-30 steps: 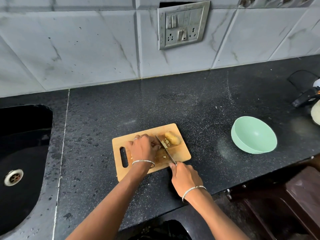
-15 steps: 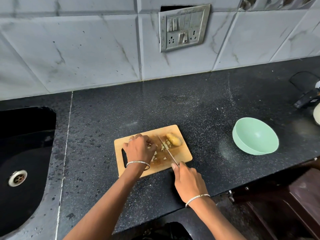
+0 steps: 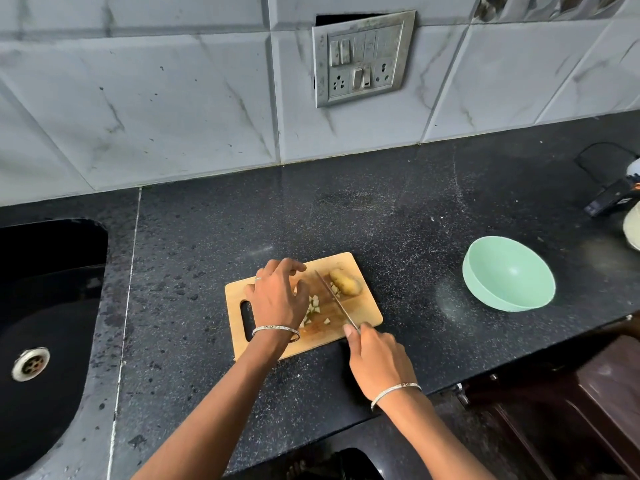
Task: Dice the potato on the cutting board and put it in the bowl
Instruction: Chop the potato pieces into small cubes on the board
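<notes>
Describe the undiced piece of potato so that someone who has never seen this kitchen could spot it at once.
On the black counter, left of the mint-green bowl, lies a wooden cutting board. The potato piece sits near its far right corner, just right of the knife blade. Unlike the small pale cubes nearby, it is one large lump with its skin on.

The right hand point(image 3: 379, 362) hides the handle of the knife point(image 3: 336, 301). The left hand point(image 3: 277, 299) covers part of the cutting board point(image 3: 362, 308) and some potato bits point(image 3: 314, 303). Far to its left, the sink point(image 3: 52, 292) runs off the edge. Far right of the right hand, a white thing point(image 3: 633, 230) is cut off.
</notes>
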A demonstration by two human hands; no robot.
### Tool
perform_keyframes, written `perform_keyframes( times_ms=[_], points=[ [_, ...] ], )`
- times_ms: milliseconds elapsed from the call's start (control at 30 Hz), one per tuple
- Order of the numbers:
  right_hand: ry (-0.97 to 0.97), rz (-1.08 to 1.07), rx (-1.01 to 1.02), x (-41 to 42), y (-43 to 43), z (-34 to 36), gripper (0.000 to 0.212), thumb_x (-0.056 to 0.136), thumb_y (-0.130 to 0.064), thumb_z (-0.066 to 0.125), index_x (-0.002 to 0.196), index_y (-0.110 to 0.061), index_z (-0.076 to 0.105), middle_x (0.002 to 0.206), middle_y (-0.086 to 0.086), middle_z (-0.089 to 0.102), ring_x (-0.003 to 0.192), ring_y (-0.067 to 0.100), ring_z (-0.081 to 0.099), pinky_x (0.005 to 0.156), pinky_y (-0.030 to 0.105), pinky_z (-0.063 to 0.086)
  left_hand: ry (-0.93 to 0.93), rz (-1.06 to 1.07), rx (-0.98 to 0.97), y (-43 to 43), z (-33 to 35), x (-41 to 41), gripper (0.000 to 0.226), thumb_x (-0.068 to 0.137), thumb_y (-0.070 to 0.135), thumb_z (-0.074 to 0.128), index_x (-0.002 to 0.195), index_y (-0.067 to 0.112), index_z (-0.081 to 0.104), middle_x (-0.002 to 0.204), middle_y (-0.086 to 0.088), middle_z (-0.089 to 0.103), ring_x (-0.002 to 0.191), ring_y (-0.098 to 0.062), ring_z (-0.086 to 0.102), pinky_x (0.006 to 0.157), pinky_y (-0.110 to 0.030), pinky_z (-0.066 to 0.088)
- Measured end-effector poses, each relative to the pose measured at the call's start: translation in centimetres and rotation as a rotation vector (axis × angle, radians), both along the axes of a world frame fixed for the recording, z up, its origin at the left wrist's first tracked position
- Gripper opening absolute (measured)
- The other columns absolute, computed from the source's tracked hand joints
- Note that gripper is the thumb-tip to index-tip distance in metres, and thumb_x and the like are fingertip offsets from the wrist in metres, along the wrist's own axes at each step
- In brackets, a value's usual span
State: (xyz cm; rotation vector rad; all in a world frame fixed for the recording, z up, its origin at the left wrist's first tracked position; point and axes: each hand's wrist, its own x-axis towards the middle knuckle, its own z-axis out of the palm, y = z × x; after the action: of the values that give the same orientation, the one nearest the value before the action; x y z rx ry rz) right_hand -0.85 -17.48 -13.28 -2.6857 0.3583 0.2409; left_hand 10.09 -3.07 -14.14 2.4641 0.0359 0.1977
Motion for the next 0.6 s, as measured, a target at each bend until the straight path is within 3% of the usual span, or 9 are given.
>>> perform_keyframes(
  times_ms=[300, 467, 600],
  points=[
    [0.033, -0.112, 0.068, 0.5, -2.2, 0.0, 0.037, 0.100, -0.053, 0.026, 0.083, -0.024, 0.043, 0.097, 0.014, 0.065, 0.095, 0.040, 0.061, 0.069, 0.042, 0.042, 0.088, -0.154, 0.213, -3.5, -0.4, 0.3, 0.022, 0.078, 0.054, 0.066, 0.092, 0.038, 0.070, 0.099, 0.012, 0.066, 0.103, -0.017, 0.052, 0.078, -0.036, 0.028],
    [0.021, -0.127, 0.102, 0.4, -2.4, -0.1, 0.041, 0.100, -0.052, 0.027, 0.089, -0.020, 0.051, 0.096, 0.014, 0.065, 0.094, 0.040, 0.061, 0.073, 0.044, 0.045, 0.085, -0.150, 0.224, -4.0, -0.4, 0.4, 0.018, 0.080, 0.048, 0.064, 0.090, 0.035, 0.070, 0.100, 0.010, 0.064, 0.102, -0.018, 0.050, 0.080, -0.036, 0.026],
    [0.021, -0.114, 0.128, 0.4, -2.1, 0.0, 0.039, 0.100, -0.053, 0.027, 0.084, -0.023, 0.047, 0.093, 0.012, 0.064, 0.092, 0.039, 0.060, 0.073, 0.042, 0.046, 0.113, -0.112, 0.174, -3.1, -0.6, 0.4, 0.014, 0.077, 0.047, 0.067, 0.084, 0.035, 0.071, 0.097, 0.011, 0.063, 0.101, -0.019, 0.051, 0.082, -0.037, 0.031]
  ],
)
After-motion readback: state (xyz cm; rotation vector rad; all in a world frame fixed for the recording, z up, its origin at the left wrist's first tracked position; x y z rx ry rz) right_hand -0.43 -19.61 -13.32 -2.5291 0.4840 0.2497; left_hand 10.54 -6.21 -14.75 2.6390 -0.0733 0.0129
